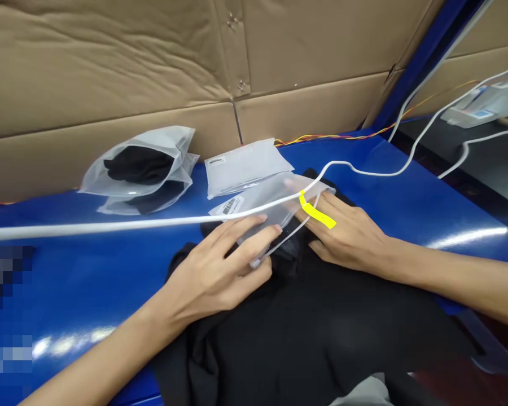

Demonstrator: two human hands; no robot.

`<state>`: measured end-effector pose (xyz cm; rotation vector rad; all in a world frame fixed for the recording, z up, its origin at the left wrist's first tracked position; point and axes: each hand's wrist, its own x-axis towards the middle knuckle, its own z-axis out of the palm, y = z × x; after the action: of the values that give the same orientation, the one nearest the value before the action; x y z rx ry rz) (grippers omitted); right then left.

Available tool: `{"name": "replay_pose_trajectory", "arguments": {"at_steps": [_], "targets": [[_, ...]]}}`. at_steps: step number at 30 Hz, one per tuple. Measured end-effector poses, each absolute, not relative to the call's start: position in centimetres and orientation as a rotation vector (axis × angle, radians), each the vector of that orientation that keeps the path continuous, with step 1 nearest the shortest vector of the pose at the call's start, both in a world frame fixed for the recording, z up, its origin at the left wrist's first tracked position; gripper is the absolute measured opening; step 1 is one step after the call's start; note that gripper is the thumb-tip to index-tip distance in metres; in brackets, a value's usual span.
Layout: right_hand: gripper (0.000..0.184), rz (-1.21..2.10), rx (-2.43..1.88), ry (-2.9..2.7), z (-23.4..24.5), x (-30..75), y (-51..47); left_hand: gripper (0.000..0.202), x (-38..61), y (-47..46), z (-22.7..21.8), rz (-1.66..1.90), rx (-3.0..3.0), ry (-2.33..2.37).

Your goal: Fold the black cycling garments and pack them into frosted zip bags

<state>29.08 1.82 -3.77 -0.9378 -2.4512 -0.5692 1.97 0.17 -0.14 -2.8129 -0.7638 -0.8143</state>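
The 1 view comes from a camera worn on the person's head, facing forward and down over a blue table (pixel 88 270) toward a cardboard wall (pixel 110 56), close above the left hand (pixel 211 270) and right hand (pixel 347 237).

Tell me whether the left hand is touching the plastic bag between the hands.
Touching: the head view shows the left hand lying directly on the plastic bag.

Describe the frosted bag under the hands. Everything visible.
The frosted bag is a flat, translucent plastic pouch with a white barcode label near its left end; its contents are hard to make out. It lies at a slant on black fabric. The left hand rests on its near edge, the right hand touches its right end, and a white cable crosses over it.
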Motion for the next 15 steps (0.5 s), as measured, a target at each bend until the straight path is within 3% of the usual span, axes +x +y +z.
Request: {"name": "replay_pose_trajectory", "arguments": {"at_steps": [3,6,10,15], "targets": [[0.037,-0.345,-0.826,-2.473,-3.9,29.3,2.1,0.042,1.1,0.4,-0.1,-0.807,-2.875,-0.987],[0.019,-0.360,-0.820,-2.513,-4.0,29.4,2.1,0.038,0.4,0.6,-0.1,-0.787,-2.910,-1.056],[0.032,-0.641,-0.894,-2.481,-4.0,29.3,2.1,0.035,0.4,0.5,0.1,-0.779,-2.955,-0.970],[0.031,-0.726,-0.943,-2.465,-3.6,28.7,1.8,0.037,0.6,0.3,0.5,-0.784,-2.944,-0.939]]}}
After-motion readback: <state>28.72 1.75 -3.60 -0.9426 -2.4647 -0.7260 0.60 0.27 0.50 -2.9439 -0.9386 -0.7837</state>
